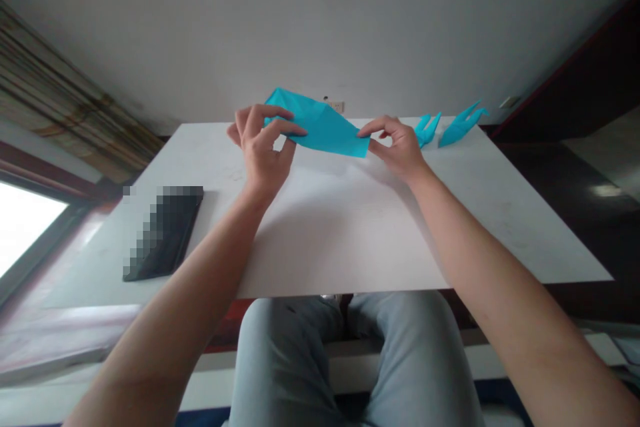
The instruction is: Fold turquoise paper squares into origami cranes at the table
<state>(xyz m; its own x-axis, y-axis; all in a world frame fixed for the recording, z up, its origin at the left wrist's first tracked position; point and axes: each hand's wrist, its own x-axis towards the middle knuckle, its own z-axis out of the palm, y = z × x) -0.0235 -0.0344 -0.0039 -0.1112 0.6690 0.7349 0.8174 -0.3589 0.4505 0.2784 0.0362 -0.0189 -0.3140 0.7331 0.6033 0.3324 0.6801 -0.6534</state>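
Blue paper (323,127) is up in the air over the far part of a white table (340,233), seen from the head view. It sits between the two hands, and both of them hold it. The left hand (267,150) has it near its left end, with fingers on top and the thumb down by the low edge. The right hand (397,147) pinches the right corner with a finger and the thumb. The paper has a pointy top on the left side, and some fold lines show on it.

Just past the right hand, a small blue folded shape (427,131) with pointy tips is on the table, partly hidden by that hand. Next to it, more to the right, is a bigger blue folded shape (463,125), with pointy tips too.

Over on the left side of the table lies a flat dark thing (175,233). Little squares cover part of it, so I can't tell what it is. Behind the table is a plain wall (225,27), and a striped curtain (55,100) hangs on the left. Two legs in pale pants (285,360) are at the near edge.
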